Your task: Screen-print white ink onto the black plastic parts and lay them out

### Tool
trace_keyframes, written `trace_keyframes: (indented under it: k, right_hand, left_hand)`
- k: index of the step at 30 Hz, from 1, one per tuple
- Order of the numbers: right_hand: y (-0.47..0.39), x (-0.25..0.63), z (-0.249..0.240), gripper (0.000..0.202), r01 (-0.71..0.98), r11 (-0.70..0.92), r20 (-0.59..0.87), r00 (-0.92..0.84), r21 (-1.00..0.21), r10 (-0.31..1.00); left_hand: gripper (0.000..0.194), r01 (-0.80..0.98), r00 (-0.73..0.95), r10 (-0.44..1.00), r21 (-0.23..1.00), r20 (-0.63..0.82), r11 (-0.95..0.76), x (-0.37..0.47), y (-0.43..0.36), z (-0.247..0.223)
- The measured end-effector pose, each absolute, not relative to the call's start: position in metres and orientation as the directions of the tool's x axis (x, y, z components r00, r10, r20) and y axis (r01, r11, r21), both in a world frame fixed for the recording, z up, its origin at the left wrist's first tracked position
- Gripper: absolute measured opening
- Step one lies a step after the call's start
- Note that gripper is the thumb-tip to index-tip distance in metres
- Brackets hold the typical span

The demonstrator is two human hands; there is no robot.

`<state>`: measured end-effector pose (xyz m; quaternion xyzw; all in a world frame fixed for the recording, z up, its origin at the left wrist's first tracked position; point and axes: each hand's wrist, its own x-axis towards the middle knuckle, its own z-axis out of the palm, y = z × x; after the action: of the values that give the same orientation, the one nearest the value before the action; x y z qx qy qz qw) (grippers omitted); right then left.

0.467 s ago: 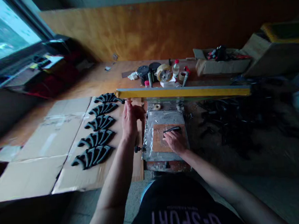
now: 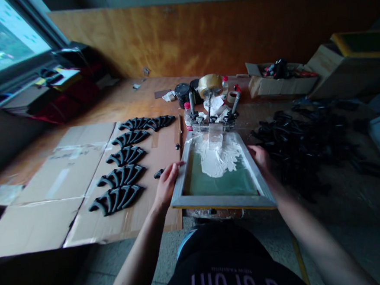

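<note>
A screen-printing frame [image 2: 220, 200] is tilted down toward me above the bench, with white paste [image 2: 215, 162] spread over the far part of its green mesh [image 2: 222, 186]. My left hand [image 2: 168, 183] grips the frame's left side, fingers closed at the rim. A dark piece [image 2: 159, 173] shows beside this hand; whether it is held or lies on the cardboard I cannot tell. On the right rim is my right hand [image 2: 262, 158], its fingers curled round the edge. A flat squeegee-like blade [image 2: 214, 135] rests at the frame's far end. The jig underneath is hidden.
Rows of curved black handles [image 2: 121, 177] lie on cardboard [image 2: 65, 181] at left. A heap of black parts [image 2: 294, 148] is at right. Behind the frame stand black tubs [image 2: 182, 94], a tape roll [image 2: 210, 85], a bottle [image 2: 187, 116] and an open box [image 2: 281, 82].
The frame has swung down from edge-on, covering the wooden jig. My left hand came back from the far handle row to the left rim; my right left the jig for the right rim.
</note>
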<state>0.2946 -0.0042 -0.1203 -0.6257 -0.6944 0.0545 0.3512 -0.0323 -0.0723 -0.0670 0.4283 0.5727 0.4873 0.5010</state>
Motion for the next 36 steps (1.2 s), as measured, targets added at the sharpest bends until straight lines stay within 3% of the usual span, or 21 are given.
trace_keyframes:
  k: [3,6,10,12,16,18,21,25,29,33,36]
  right_hand:
    - [0.027,0.288,-0.098,0.040,0.845,0.266,0.510,0.009,-0.463,0.860]
    - [0.047,0.247,-0.088,0.059,0.844,0.410,0.447,-0.237,-0.345,0.863]
    - [0.044,0.208,-0.094,0.029,0.861,0.402,0.140,-0.377,-0.311,0.916]
    - [0.026,0.209,-0.100,0.013,0.848,0.440,0.095,-0.432,-0.296,0.897]
    - [-0.015,0.228,-0.100,0.022,0.637,0.738,0.108,-0.736,-0.222,0.668]
    - [-0.024,0.234,-0.095,0.024,0.542,0.808,0.094,-0.814,-0.230,0.573]
    - [-0.023,0.232,-0.093,0.017,0.588,0.779,0.145,-0.770,-0.219,0.621]
    - [-0.032,0.228,-0.106,0.015,0.632,0.766,0.261,-0.725,-0.118,0.638]
    - [-0.034,0.228,-0.105,0.008,0.603,0.779,0.246,-0.739,-0.171,0.627]
    - [0.013,0.216,-0.073,0.039,0.735,0.626,0.235,-0.580,-0.262,0.779]
    - [0.060,0.225,-0.043,0.059,0.829,0.484,0.274,-0.414,-0.280,0.868]
  left_hand:
    - [0.071,0.036,-0.120,0.948,0.953,-0.295,0.301,-0.036,-0.083,-0.116]
    - [0.084,0.058,-0.131,0.925,0.929,-0.357,0.366,-0.035,-0.081,-0.158]
    - [0.079,0.110,-0.114,0.917,0.913,-0.382,0.394,-0.037,-0.075,-0.179]
    - [0.078,0.114,-0.106,0.913,0.907,-0.394,0.405,-0.039,-0.075,-0.180]
    - [0.074,0.109,-0.094,0.918,0.913,-0.384,0.393,-0.040,-0.078,-0.178]
    - [0.072,0.109,-0.096,0.923,0.918,-0.373,0.382,-0.039,-0.079,-0.177]
    - [0.070,0.108,-0.125,0.926,0.922,-0.357,0.371,-0.038,-0.079,-0.174]
    - [0.070,0.097,-0.127,0.925,0.923,-0.359,0.371,-0.037,-0.079,-0.174]
    - [0.072,0.073,-0.112,0.919,0.919,-0.379,0.388,-0.037,-0.079,-0.172]
    - [0.079,0.041,-0.109,0.911,0.914,-0.398,0.404,-0.037,-0.080,-0.135]
    - [0.072,0.041,-0.123,0.936,0.941,-0.329,0.336,-0.037,-0.077,-0.089]
